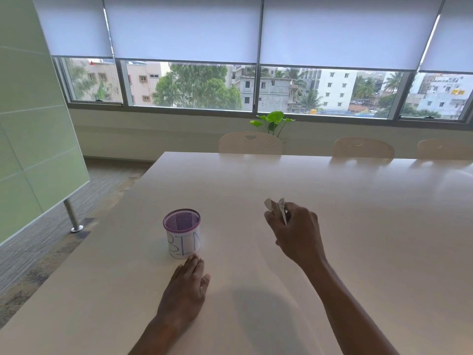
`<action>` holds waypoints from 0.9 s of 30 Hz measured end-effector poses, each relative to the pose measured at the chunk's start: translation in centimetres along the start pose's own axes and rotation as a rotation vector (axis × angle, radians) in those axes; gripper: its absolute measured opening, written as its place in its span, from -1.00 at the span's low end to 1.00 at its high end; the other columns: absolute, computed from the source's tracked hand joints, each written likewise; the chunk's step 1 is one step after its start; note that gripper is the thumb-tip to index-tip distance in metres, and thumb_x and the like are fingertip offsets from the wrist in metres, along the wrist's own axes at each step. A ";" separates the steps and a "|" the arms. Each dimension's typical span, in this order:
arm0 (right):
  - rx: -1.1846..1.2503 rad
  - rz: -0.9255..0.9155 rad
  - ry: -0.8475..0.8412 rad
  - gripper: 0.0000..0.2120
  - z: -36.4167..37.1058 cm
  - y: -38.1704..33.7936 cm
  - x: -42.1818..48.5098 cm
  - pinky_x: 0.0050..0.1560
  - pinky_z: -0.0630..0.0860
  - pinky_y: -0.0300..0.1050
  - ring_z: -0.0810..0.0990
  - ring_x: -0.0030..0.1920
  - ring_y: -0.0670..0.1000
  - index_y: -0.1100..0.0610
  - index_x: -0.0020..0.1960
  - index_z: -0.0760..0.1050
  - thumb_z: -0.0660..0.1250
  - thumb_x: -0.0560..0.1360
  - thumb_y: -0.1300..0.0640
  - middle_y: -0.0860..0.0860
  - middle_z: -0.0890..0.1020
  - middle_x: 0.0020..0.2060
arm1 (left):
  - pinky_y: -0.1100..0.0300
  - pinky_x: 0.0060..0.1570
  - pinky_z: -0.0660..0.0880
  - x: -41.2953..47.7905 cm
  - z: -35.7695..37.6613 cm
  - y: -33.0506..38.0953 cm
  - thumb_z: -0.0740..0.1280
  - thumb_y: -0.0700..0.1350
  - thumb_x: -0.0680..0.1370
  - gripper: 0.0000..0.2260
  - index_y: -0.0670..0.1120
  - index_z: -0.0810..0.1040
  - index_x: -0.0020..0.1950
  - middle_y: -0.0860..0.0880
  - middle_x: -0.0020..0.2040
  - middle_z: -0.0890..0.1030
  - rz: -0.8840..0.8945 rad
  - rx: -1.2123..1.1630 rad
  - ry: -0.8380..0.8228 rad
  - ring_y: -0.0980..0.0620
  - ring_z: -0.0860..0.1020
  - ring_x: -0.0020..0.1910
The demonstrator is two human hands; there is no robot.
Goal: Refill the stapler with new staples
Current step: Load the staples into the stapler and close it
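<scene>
My left hand (188, 285) lay flat and empty on the counter (358, 226), fingertips just short of one purple mesh cup (182, 233) labelled "BIN". My right hand (297, 233) hung above the counter, fingers closed on one small pale crumpled object (275, 207); I could not tell what. Beyond stood three chairs (250, 143) and one plant (273, 121).

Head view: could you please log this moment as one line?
left hand flat on table | right hand holds crumpled paper | mesh cup labelled BIN | stapler unseen
</scene>
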State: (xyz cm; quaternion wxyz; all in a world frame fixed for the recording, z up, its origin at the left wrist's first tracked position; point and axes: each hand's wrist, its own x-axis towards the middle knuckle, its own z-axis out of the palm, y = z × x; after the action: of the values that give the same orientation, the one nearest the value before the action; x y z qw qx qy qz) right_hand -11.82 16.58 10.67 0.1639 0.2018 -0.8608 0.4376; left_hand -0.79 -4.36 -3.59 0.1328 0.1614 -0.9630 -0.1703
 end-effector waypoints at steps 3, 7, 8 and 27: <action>-0.210 0.031 -0.042 -0.59 0.4 0.4 -0.6 -0.27 0.57 -0.05 0.60 -0.39 0.20 0.21 -0.36 0.43 0.28 0.36 -0.16 0.10 0.59 -0.51 | 0.21 0.52 -0.04 0.0 0.0 0.1 0.03 0.03 0.67 -0.54 -0.08 0.16 0.55 -0.02 0.60 0.09 0.003 0.002 -0.001 0.13 0.02 0.57; -0.371 0.064 -0.214 -0.59 2.0 1.6 -1.3 -0.25 0.57 -0.10 0.62 -0.35 0.18 0.24 -0.39 0.40 0.27 0.31 -0.14 0.12 0.62 -0.44 | 0.21 0.52 -0.05 -0.2 0.0 0.1 0.03 0.03 0.67 -0.55 -0.07 0.16 0.55 -0.03 0.60 0.08 0.000 0.004 -0.002 0.12 0.03 0.57; -0.401 0.070 -0.251 -0.58 2.5 1.9 -1.5 -0.31 0.52 -0.14 0.61 -0.34 0.18 0.23 -0.40 0.39 0.29 0.32 -0.14 0.12 0.61 -0.43 | 0.21 0.51 -0.06 -0.2 0.0 0.0 0.03 0.03 0.67 -0.55 -0.07 0.17 0.55 -0.02 0.60 0.08 -0.003 -0.002 -0.003 0.12 0.03 0.57; -0.455 0.058 -0.337 -0.56 8.1 3.5 -5.0 -0.22 0.35 -0.12 0.64 -0.03 0.22 0.18 -0.12 0.53 0.32 0.45 -0.24 0.18 0.66 -0.06 | 0.18 0.52 -0.04 -0.1 -0.2 0.0 0.04 0.03 0.66 -0.54 -0.08 0.17 0.54 -0.03 0.60 0.11 -0.007 -0.015 -0.020 0.10 0.04 0.57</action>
State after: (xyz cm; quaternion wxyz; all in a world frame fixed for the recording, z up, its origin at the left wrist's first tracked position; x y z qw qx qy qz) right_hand -10.02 12.83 1.42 0.0467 0.2049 -0.9574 0.1980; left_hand -0.67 -4.41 -3.47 0.1236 0.1621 -0.9624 -0.1795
